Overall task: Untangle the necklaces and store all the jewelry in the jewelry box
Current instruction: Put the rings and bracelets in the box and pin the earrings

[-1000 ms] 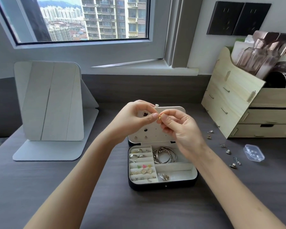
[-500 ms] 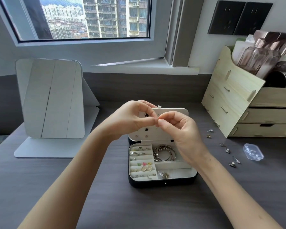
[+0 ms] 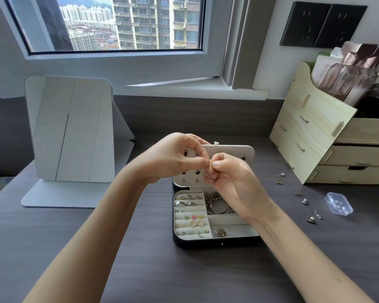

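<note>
The black jewelry box [image 3: 217, 243] lies open at the table's middle, its white lid panel [image 3: 230, 150] standing upright with earrings pinned in it. Rings and studs fill the left slots, and bangles [image 3: 217, 205] lie in the upper right compartment. My left hand [image 3: 175, 159] and my right hand [image 3: 233, 179] meet fingertip to fingertip in front of the lid. Both pinch a tiny earring [image 3: 210, 164], which the fingers mostly hide. Loose earrings [image 3: 304, 201] lie on the table to the right of the box.
A small clear plastic case [image 3: 338, 203] sits near the loose earrings. A wooden drawer organiser [image 3: 328, 145] holding bottles stands at the right. A white folding mirror [image 3: 70, 132] stands at the left. A window sill runs along the back.
Both hands have stayed together in front of the lid. The fingers have closed tighter, so the gold piece seen one second ago is now nearly hidden.
</note>
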A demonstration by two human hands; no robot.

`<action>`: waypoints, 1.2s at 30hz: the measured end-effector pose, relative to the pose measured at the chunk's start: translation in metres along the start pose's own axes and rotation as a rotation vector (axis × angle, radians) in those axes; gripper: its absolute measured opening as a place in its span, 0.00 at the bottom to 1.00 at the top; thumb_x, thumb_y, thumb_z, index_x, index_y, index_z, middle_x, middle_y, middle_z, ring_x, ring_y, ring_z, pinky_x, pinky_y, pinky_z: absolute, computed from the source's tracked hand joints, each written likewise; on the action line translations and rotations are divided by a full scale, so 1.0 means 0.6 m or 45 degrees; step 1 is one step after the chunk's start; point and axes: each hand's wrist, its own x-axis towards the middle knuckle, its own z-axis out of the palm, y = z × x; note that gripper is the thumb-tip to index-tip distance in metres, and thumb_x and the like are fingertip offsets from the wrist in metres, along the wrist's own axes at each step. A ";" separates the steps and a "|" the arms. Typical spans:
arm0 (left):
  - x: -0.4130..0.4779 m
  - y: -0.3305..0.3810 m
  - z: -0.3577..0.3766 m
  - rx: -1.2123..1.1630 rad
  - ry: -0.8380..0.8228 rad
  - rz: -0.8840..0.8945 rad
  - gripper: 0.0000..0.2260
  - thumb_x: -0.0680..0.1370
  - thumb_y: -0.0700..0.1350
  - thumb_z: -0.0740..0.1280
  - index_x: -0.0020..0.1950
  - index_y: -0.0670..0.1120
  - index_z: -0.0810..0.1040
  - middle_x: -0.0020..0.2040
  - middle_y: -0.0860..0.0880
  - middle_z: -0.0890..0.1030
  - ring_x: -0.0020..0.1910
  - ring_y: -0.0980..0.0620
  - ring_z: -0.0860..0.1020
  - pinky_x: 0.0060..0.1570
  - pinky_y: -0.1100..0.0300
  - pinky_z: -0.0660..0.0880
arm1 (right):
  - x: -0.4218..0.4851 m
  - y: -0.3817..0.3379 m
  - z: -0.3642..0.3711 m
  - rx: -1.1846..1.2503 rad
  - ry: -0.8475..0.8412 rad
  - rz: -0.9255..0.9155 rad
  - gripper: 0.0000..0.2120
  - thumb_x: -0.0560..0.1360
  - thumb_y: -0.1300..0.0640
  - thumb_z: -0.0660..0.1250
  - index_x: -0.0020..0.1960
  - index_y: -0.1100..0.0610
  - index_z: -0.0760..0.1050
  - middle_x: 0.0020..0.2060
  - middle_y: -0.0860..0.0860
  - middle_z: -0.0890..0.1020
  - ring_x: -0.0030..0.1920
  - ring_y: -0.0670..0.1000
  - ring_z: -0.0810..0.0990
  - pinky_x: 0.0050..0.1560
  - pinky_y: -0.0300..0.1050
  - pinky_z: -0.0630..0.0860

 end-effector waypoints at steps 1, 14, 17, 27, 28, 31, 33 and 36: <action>0.000 0.000 -0.001 0.005 -0.003 0.002 0.03 0.73 0.43 0.71 0.39 0.48 0.82 0.57 0.56 0.77 0.57 0.58 0.75 0.57 0.50 0.75 | 0.000 0.000 0.000 0.049 -0.009 0.027 0.05 0.67 0.65 0.60 0.33 0.61 0.71 0.28 0.53 0.71 0.32 0.48 0.67 0.36 0.39 0.70; 0.006 -0.003 0.006 0.156 0.090 0.057 0.03 0.71 0.44 0.71 0.38 0.47 0.82 0.53 0.55 0.79 0.52 0.60 0.76 0.53 0.60 0.73 | -0.005 -0.004 0.028 0.509 0.100 0.330 0.09 0.67 0.65 0.57 0.30 0.59 0.72 0.29 0.51 0.69 0.30 0.47 0.63 0.33 0.38 0.64; 0.005 -0.003 0.004 0.180 0.101 0.076 0.03 0.72 0.43 0.70 0.38 0.47 0.81 0.53 0.55 0.79 0.51 0.60 0.76 0.50 0.63 0.74 | -0.010 0.001 0.027 0.202 0.176 0.099 0.12 0.72 0.68 0.59 0.33 0.59 0.74 0.30 0.52 0.71 0.32 0.47 0.66 0.36 0.39 0.66; 0.011 -0.010 -0.004 0.181 0.023 0.152 0.07 0.74 0.50 0.68 0.47 0.47 0.81 0.56 0.56 0.77 0.54 0.60 0.76 0.51 0.63 0.75 | -0.019 -0.010 0.003 -0.823 0.258 -0.424 0.03 0.73 0.63 0.69 0.43 0.56 0.79 0.38 0.46 0.82 0.42 0.43 0.80 0.42 0.34 0.75; 0.011 -0.011 -0.004 0.178 0.018 0.161 0.10 0.73 0.51 0.68 0.48 0.47 0.81 0.56 0.55 0.77 0.54 0.59 0.76 0.52 0.61 0.75 | -0.019 -0.011 0.002 -0.820 0.259 -0.428 0.02 0.73 0.63 0.69 0.43 0.57 0.80 0.39 0.47 0.83 0.43 0.44 0.81 0.43 0.34 0.75; 0.010 -0.010 -0.002 0.139 0.047 0.195 0.13 0.70 0.55 0.68 0.45 0.47 0.81 0.54 0.54 0.79 0.53 0.57 0.77 0.52 0.56 0.76 | -0.019 -0.013 0.001 -0.797 0.260 -0.405 0.01 0.72 0.61 0.71 0.44 0.57 0.81 0.39 0.47 0.83 0.43 0.44 0.82 0.43 0.34 0.75; 0.009 -0.010 -0.002 0.062 0.047 0.206 0.13 0.68 0.55 0.69 0.42 0.47 0.80 0.52 0.53 0.81 0.52 0.55 0.78 0.51 0.54 0.76 | -0.018 -0.013 0.000 -0.702 0.232 -0.343 0.02 0.71 0.61 0.71 0.44 0.58 0.81 0.40 0.48 0.84 0.44 0.45 0.82 0.43 0.34 0.75; 0.009 -0.012 -0.002 -0.019 0.031 0.178 0.12 0.68 0.54 0.69 0.41 0.45 0.81 0.52 0.53 0.81 0.50 0.54 0.78 0.50 0.54 0.76 | -0.017 -0.015 -0.004 -0.509 0.149 -0.226 0.05 0.69 0.59 0.70 0.44 0.59 0.80 0.40 0.51 0.84 0.42 0.45 0.81 0.43 0.35 0.75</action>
